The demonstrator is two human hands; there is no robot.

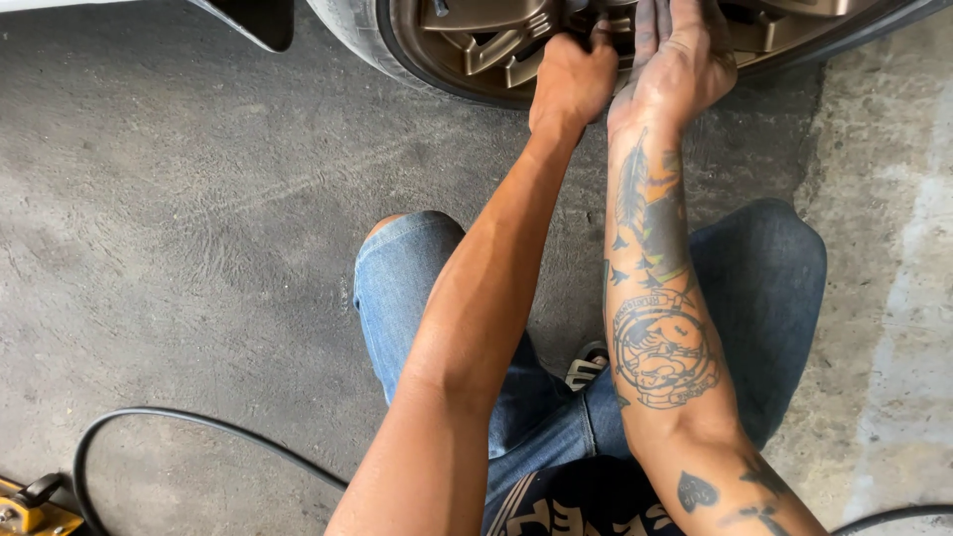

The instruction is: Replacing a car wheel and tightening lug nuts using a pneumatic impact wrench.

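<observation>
Grey concrete floor [179, 228] fills most of the view, rough and stained, with a paler strip down the right side. Next in size, one car wheel [476, 50] at the far edge: a bronze spoked rim inside a black tyre [347, 30], only its lower arc showing. One black mud flap [253, 22] hangs at far left of it.

Two knees in blue jeans [417, 288] spread left and right in the near middle, and one striped shoe [588, 365] peeks between them. Two bare forearms reach away from the camera toward the rim; the right one carries dark tattoos.

Both hands are on the wheel. The left hand [571, 79] is curled into a loose fist against the spokes near the hub, fingers bunched tight around something I cannot make out. The right hand [680, 65] lies just beside it, nearly touching, fingers stretched long and together, tips running up out of the picture over the rim.

One black hose [199, 422] loops across the near left floor. One yellow tool [25, 506] sits in the near left corner, mostly cut off.
</observation>
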